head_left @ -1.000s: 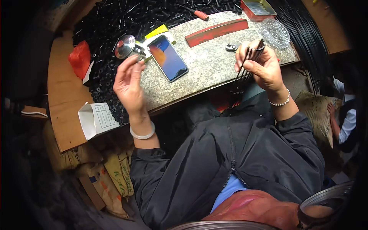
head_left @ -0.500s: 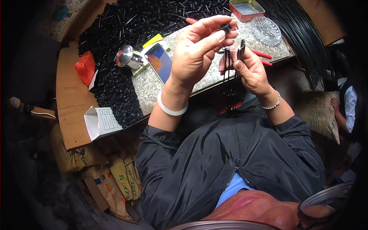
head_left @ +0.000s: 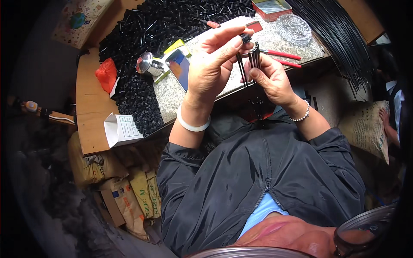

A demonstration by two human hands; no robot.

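My left hand [head_left: 211,62], a white bangle on its wrist, is closed with a small black part [head_left: 246,38] pinched between thumb and fingers. Just to its right, my right hand [head_left: 274,80] grips several thin black strips [head_left: 255,59], their tops level with the left fingertips and their ends hanging down. A beaded bracelet circles that wrist. Some of the strips hang apart from the rest, close beside the left fingers. Both hands are raised over the near edge of the speckled stone slab [head_left: 170,101]. How the part and the strips meet is hard to make out.
Heaps of small black tubular parts [head_left: 163,21] cover the table behind and left. A phone [head_left: 178,69], metal-topped jar [head_left: 147,63], red-handled tool [head_left: 284,54], glass dish [head_left: 294,29] and tin [head_left: 272,9] stand around. Long black rods [head_left: 335,38] lie right. A person handles a sack [head_left: 365,129].
My right hand has shifted slightly left with the strips, bringing them closer to my left hand. The small black part stays in the left fingertips. The whole view has shifted a little.
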